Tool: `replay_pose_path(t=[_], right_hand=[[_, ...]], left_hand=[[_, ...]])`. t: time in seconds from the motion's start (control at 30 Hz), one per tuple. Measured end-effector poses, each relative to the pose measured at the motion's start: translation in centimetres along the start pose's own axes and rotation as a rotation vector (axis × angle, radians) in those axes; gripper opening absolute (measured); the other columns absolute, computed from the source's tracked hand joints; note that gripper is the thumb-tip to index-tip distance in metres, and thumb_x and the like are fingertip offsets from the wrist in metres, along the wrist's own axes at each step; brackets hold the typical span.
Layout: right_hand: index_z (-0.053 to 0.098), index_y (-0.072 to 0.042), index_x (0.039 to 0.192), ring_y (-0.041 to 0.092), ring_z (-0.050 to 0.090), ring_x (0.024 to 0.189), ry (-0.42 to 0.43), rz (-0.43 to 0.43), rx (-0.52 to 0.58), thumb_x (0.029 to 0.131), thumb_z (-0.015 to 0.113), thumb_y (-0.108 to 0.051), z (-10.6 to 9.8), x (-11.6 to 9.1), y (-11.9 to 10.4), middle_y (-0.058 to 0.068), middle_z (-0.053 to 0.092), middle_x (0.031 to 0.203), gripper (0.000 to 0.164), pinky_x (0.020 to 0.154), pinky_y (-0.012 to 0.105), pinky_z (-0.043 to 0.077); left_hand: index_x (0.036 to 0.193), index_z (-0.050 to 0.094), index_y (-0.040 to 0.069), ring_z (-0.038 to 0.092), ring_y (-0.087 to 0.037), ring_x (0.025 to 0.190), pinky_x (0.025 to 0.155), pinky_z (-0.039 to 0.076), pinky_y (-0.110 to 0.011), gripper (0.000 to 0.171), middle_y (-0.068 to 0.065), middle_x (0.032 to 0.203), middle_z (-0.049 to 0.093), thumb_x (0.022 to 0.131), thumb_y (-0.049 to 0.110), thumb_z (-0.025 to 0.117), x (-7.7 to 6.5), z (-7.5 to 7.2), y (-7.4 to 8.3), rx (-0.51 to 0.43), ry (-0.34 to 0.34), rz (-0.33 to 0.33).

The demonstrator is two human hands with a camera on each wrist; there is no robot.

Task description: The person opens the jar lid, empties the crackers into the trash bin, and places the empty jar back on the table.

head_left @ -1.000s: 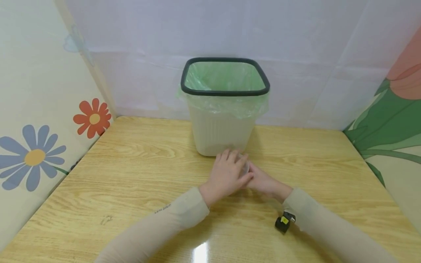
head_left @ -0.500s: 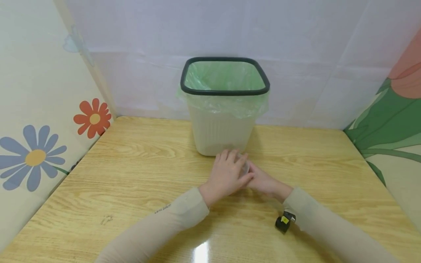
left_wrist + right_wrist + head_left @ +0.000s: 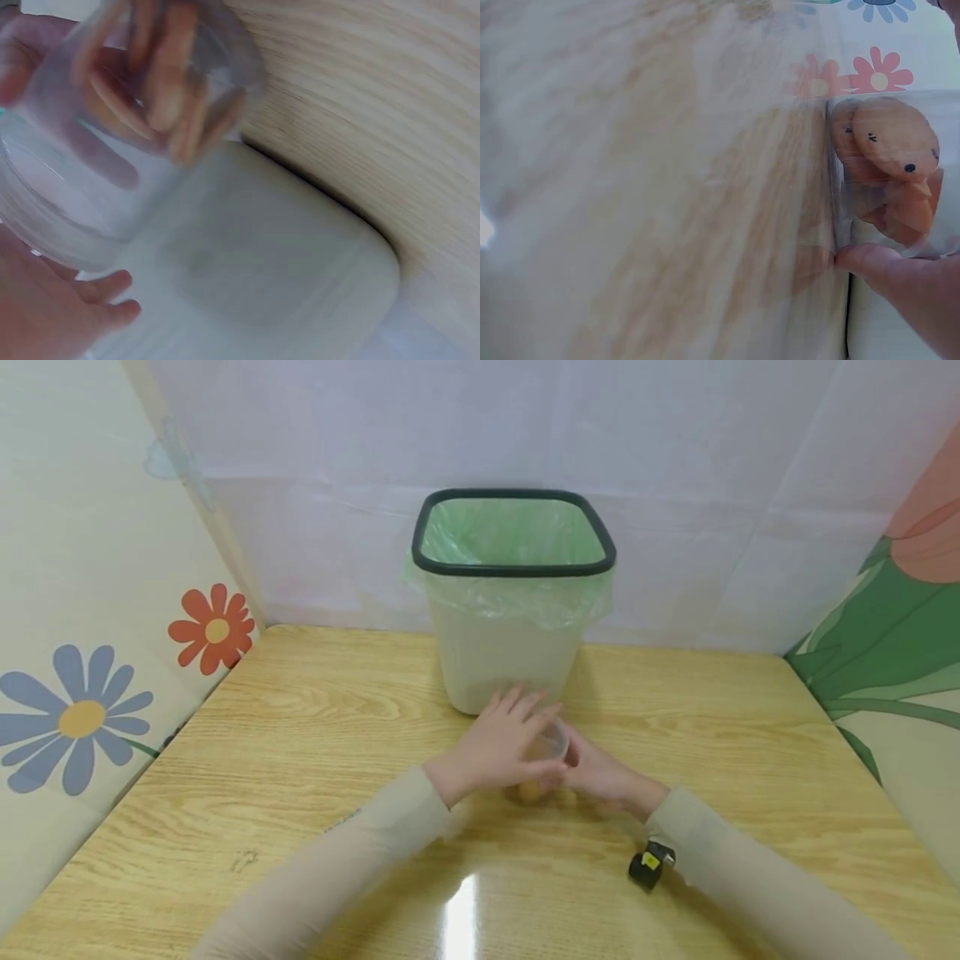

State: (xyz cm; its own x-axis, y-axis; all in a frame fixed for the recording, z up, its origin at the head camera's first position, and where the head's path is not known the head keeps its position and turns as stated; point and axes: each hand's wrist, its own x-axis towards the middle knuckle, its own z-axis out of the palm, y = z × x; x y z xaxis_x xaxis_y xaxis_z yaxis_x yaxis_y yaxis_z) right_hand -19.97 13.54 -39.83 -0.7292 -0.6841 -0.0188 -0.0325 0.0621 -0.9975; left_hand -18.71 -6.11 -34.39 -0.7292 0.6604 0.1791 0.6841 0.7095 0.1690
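Note:
A clear, round plastic jar (image 3: 553,742) stands on the wooden table just in front of the bin. My right hand (image 3: 600,774) grips its right side; the right wrist view shows the thumb (image 3: 877,264) along the clear wall. Inside are several orange-brown pieces (image 3: 894,142), one rounded with small dark dots; their kind is unclear. My left hand (image 3: 498,743) is over the left of the jar's top, fingers extended and blurred. In the left wrist view part of the left hand (image 3: 49,311) lies beside the jar's rim (image 3: 71,232). Contact there cannot be told.
A cream waste bin (image 3: 502,652) with a black rim and green liner stands behind the hands. A small black device (image 3: 647,867) hangs by the right cuff. The wooden table (image 3: 337,743) is bordered by flower-printed sheets and a white back wall.
My left hand has shifted left and its fingers have straightened, uncovering more of the jar and its orange-brown contents. The right hand has stayed in place.

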Motion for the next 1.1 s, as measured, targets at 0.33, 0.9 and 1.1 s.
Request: replay_pose_path(t=[0.33,0.9,1.1], right_hand=[[0.006,-0.004,0.155,0.041,0.034,0.134,0.009,0.000,-0.043,0.084,0.074,-0.005,-0.1,0.0,-0.2,0.025,0.021,0.155,0.099,0.110,0.052,0.029],[0.010,-0.002,0.154,0.041,0.026,0.139,0.019,-0.028,-0.096,0.081,0.078,-0.013,-0.2,0.1,0.1,0.024,0.019,0.156,0.101,0.113,0.054,0.020],[0.011,-0.002,0.154,0.040,0.028,0.139,0.012,-0.029,-0.084,0.081,0.078,-0.013,-0.2,0.1,0.2,0.022,0.019,0.157,0.100,0.112,0.054,0.022]], left_hand=[[0.151,0.033,0.010,0.012,-0.039,0.145,0.115,0.011,-0.055,0.075,-0.015,0.156,0.026,0.094,0.051,0.057,-0.3,-0.2,-1.6,-0.088,-0.073,0.086],[0.149,0.039,0.011,0.008,-0.038,0.146,0.116,0.009,-0.053,0.109,-0.010,0.157,0.029,0.074,0.088,0.022,1.0,-0.1,-4.1,-0.161,-0.110,0.394],[0.147,0.042,0.010,0.010,-0.039,0.146,0.117,0.008,-0.053,0.110,-0.010,0.156,0.030,0.073,0.089,0.021,1.4,-0.3,-3.9,-0.166,-0.131,0.434]])
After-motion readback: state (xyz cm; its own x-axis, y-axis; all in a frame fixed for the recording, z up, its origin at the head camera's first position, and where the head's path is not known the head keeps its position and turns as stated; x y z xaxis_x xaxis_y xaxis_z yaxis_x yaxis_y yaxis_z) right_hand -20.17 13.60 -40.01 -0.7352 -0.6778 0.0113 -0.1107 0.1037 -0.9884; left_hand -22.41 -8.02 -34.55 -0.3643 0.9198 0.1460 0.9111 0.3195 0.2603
